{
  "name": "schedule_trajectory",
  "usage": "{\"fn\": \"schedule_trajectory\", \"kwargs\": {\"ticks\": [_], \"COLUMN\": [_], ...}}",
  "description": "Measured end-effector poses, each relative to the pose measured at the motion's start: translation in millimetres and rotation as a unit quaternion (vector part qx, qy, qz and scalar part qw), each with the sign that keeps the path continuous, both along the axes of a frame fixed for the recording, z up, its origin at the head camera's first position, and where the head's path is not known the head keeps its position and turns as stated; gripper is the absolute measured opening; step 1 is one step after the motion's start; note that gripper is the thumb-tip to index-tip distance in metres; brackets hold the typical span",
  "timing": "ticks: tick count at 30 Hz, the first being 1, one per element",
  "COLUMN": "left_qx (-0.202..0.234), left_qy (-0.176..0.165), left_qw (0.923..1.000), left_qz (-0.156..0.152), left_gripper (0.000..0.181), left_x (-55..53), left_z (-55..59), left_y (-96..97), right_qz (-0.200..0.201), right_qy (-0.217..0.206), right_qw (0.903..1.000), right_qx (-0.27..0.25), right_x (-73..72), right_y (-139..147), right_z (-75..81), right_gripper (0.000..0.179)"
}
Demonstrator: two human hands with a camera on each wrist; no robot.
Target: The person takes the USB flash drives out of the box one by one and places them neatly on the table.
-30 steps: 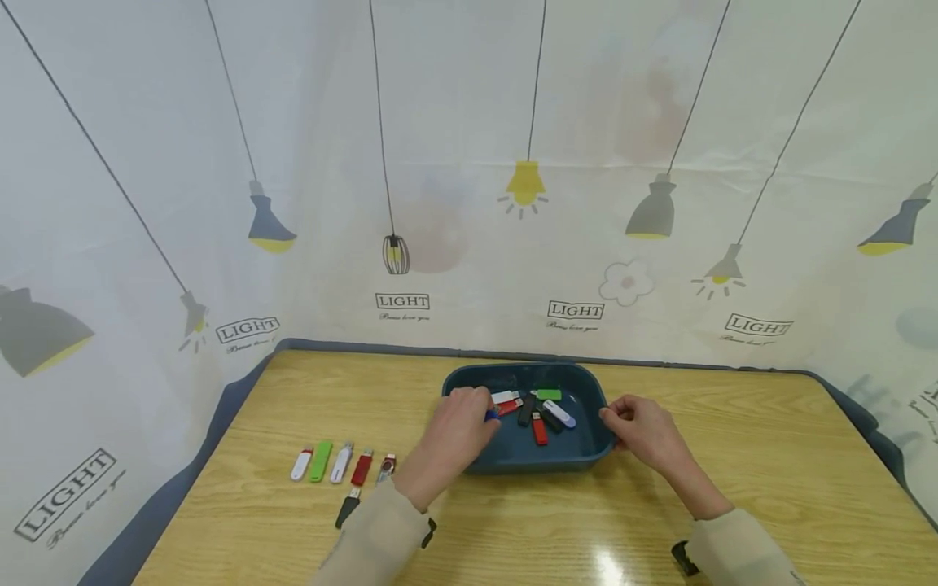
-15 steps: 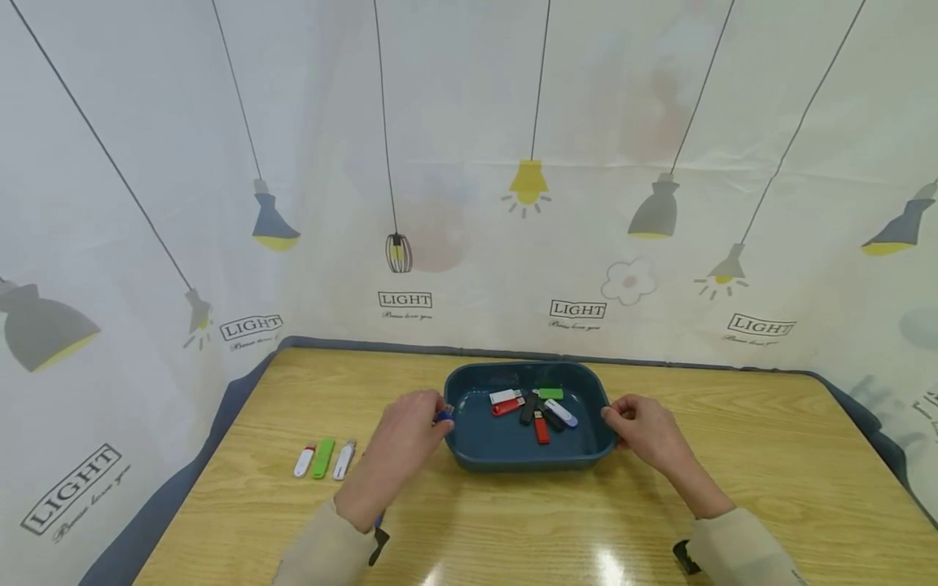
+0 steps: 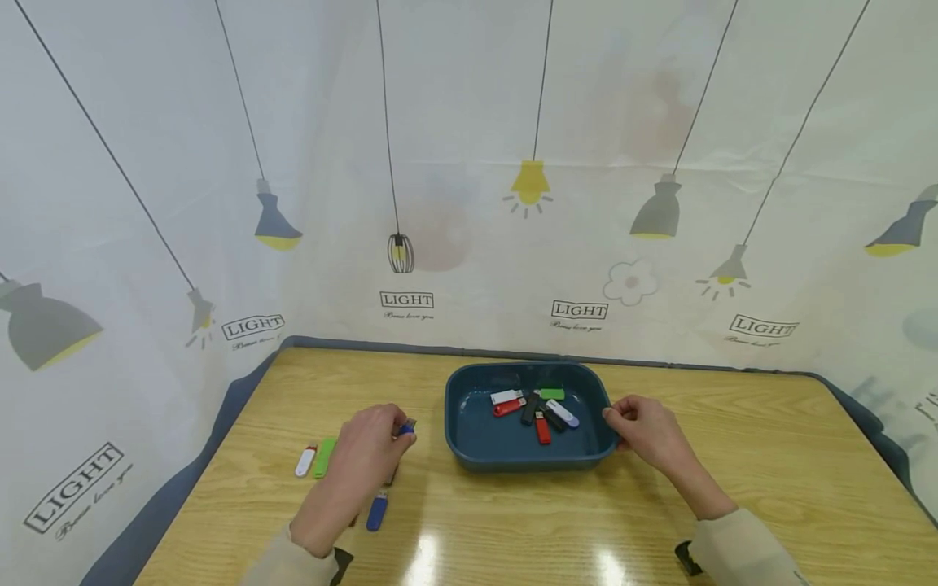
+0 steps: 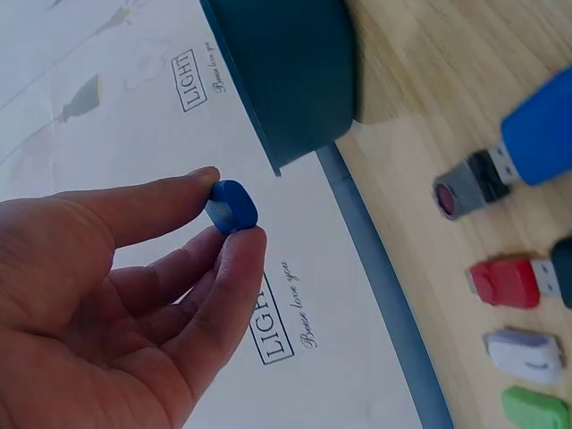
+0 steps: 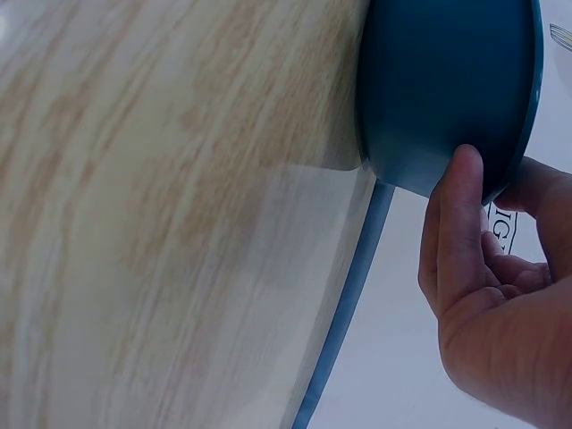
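My left hand [image 3: 359, 456] pinches a blue USB stick [image 4: 234, 207] between thumb and fingertips, above the table left of the dark teal basin [image 3: 531, 465]. With thumb and fingers my right hand [image 3: 648, 431] grips the basin's right rim. Inside the basin lie several USB sticks, among them a white one [image 3: 506, 396], a green one [image 3: 552, 394] and a red one [image 3: 542, 428]. Under and beside my left hand more sticks lie on the table: white with red [image 3: 305, 461], green [image 3: 324, 458] and blue [image 3: 377, 512]. The hand hides part of that group in the head view.
The wooden table [image 3: 557, 529] has a dark blue edge along the back and sides. A pale curtain [image 3: 469, 203] printed with hanging lamps stands behind it. In the left wrist view a red stick [image 4: 505, 282] lies next to a white one [image 4: 525, 355].
My left hand has moved out of the basin to the left, carrying the blue USB stick over the sticks on the table. The right hand stays on the rim.
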State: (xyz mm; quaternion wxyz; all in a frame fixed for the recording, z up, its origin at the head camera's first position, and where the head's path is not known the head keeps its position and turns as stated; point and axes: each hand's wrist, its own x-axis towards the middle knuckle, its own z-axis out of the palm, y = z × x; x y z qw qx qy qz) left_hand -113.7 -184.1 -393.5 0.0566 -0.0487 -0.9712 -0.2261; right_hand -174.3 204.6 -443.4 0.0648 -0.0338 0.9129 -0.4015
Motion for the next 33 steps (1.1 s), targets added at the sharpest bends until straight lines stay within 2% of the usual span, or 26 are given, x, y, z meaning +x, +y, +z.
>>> {"fn": "schedule_trajectory", "kwargs": {"ticks": [8, 15, 21, 26, 33], "left_qx": [0.002, 0.032, 0.006, -0.016, -0.025], "left_qy": [-0.031, -0.064, -0.064, -0.066, -0.108], "left_qw": [0.9992, 0.9967, 0.9968, 0.9961, 0.9899], "left_qz": [0.023, 0.039, 0.048, 0.055, 0.088], "left_gripper": [0.015, 0.018, 0.012, 0.015, 0.015], "left_x": [9.6, 17.7, 21.9, 27.9, 34.3], "left_z": [-2.7, -10.6, -19.8, -27.7, -36.6], "left_y": [-24.1, -39.1, -51.4, -60.3, -73.2], "right_qz": [0.002, 0.001, -0.001, -0.003, -0.004], "right_qy": [0.002, 0.0, -0.004, -0.005, -0.007], "right_qw": [1.0, 1.0, 1.0, 1.0, 1.0], "right_qx": [-0.001, 0.0, 0.001, 0.001, -0.005], "right_x": [0.6, 0.8, 1.2, 1.1, 1.0], "right_y": [-0.6, -0.4, -1.3, -1.7, -1.6], "right_z": [-0.2, -0.2, 1.6, 3.1, 3.4], "right_gripper": [0.027, 0.026, 0.027, 0.027, 0.028]}}
